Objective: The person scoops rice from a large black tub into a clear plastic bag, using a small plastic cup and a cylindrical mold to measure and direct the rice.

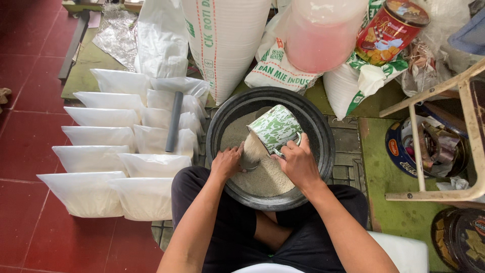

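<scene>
Your right hand [299, 163] gripped the green mug [274, 129] by its handle, tipped over the grain in the black basin [323, 132]. Left hand [226, 162] steadied the rim, fingers curled. Filled bags [101, 151] lay left on the floor.

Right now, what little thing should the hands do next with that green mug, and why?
Probably tip the green and white mug a little further. The right hand holds it tilted by the handle, white grains are pouring out of its mouth, and the left hand steadies something small under the stream inside the dark basin, so some grains likely remain.
</scene>
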